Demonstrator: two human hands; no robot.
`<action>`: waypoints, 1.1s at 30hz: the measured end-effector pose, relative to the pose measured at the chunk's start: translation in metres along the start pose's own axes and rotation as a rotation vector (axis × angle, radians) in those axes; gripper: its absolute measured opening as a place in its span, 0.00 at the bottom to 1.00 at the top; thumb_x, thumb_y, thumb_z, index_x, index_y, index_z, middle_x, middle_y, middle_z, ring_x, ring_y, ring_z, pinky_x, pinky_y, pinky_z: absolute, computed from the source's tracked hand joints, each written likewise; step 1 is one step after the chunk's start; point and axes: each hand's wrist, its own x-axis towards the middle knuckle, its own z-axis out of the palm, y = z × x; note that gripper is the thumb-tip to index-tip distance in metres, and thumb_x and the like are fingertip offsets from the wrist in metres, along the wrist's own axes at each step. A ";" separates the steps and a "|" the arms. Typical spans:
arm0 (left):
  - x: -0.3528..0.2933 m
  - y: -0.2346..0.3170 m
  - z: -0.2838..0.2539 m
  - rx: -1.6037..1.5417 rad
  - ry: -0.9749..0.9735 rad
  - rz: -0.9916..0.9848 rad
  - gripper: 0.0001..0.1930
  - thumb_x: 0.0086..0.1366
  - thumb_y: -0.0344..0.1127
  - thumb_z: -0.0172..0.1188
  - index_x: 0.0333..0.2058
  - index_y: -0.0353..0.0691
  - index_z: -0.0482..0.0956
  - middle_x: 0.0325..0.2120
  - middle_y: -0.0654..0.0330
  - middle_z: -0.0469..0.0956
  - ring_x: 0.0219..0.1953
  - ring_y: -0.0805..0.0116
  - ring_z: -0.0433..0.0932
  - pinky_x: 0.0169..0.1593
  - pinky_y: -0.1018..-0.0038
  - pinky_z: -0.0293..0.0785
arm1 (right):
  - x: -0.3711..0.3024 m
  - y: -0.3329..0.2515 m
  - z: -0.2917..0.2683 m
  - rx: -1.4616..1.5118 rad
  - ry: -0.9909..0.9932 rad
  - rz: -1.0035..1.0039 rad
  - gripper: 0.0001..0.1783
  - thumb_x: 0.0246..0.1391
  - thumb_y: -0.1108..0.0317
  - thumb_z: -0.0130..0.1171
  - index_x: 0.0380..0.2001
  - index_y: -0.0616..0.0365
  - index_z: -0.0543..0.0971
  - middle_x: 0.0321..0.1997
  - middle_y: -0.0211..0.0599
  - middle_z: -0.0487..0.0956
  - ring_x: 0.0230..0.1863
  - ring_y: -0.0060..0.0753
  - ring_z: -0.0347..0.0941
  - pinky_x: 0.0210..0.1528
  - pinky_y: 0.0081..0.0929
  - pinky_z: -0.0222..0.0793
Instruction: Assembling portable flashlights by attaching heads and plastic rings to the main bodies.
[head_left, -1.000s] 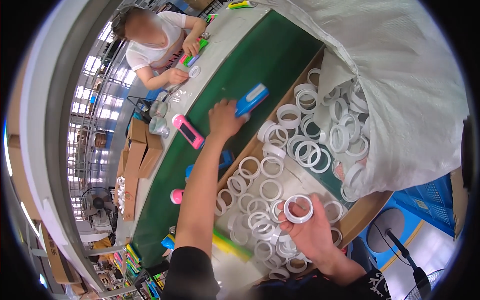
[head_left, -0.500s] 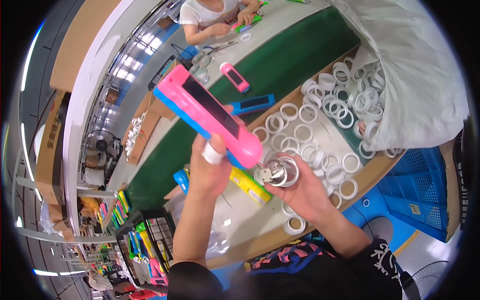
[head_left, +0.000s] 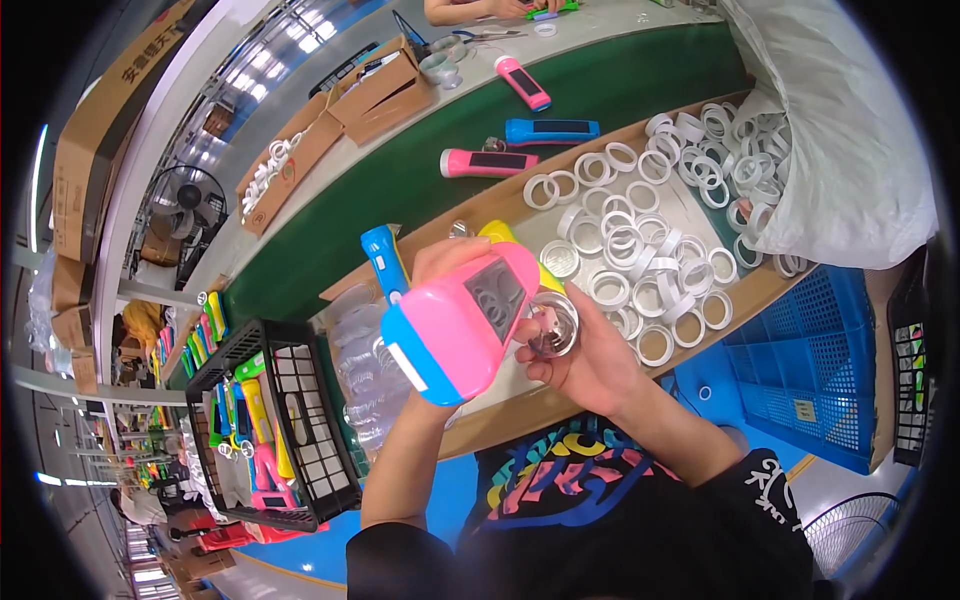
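Observation:
My left hand [head_left: 448, 260] is wrapped round a pink-and-blue flashlight body [head_left: 455, 318] with a dark panel on its face. Its fingers show behind the upper edge; the rest of the hand is mostly hidden. Close beside the flashlight's head, my right hand [head_left: 595, 368] grips a shiny reflector cup [head_left: 556, 328] with a clear round rim. Whether a wire joins the two parts is hard to see. Behind them lies a yellow flashlight body [head_left: 498, 232], partly covered, and a blue flashlight [head_left: 381, 258] sits to the left.
White rings [head_left: 625, 245] lie in a shallow cardboard tray [head_left: 740, 292], beside a white sack [head_left: 830, 150]. Blue [head_left: 552, 131] and pink flashlights [head_left: 488, 163] rest on the green belt [head_left: 640, 70]. Clear plastic cups [head_left: 365, 370] and a black crate [head_left: 330, 450] stand left. Across, another person's hands [head_left: 510, 8] work.
The flashlight in my left hand has come lower and turned, its broad end now toward me. My right hand still holds the reflector cup, now tilted differently. The head view has shifted.

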 end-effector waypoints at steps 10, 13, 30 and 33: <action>-0.053 -0.006 -0.022 -0.575 -0.048 -0.096 0.34 0.44 0.30 0.73 0.47 0.40 0.61 0.49 0.47 0.70 0.51 0.55 0.72 0.50 0.66 0.73 | 0.011 0.018 0.008 -0.381 0.075 -0.130 0.20 0.64 0.53 0.39 0.49 0.55 0.68 0.43 0.38 0.74 0.36 0.32 0.73 0.37 0.29 0.70; -0.067 -0.012 -0.021 -0.287 -0.114 -0.153 0.31 0.50 0.36 0.70 0.47 0.41 0.58 0.48 0.44 0.70 0.52 0.53 0.71 0.53 0.65 0.70 | 0.018 0.020 0.023 -0.178 0.042 -0.097 0.22 0.65 0.52 0.37 0.52 0.57 0.65 0.44 0.39 0.74 0.47 0.33 0.71 0.50 0.33 0.67; -0.122 0.005 -0.094 -0.947 -0.182 -0.728 0.47 0.43 0.49 0.72 0.58 0.32 0.59 0.53 0.36 0.64 0.46 0.53 0.75 0.32 0.74 0.79 | 0.011 0.009 0.022 -1.168 -0.081 -0.362 0.29 0.47 0.64 0.61 0.52 0.58 0.65 0.43 0.36 0.71 0.44 0.27 0.69 0.49 0.26 0.65; -0.109 0.012 -0.092 -1.197 -0.422 -1.102 0.36 0.53 0.35 0.61 0.59 0.29 0.57 0.43 0.41 0.73 0.40 0.59 0.76 0.34 0.74 0.76 | 0.015 0.005 0.027 -1.543 -0.512 -0.757 0.30 0.46 0.58 0.63 0.51 0.58 0.67 0.51 0.44 0.69 0.52 0.46 0.67 0.55 0.39 0.61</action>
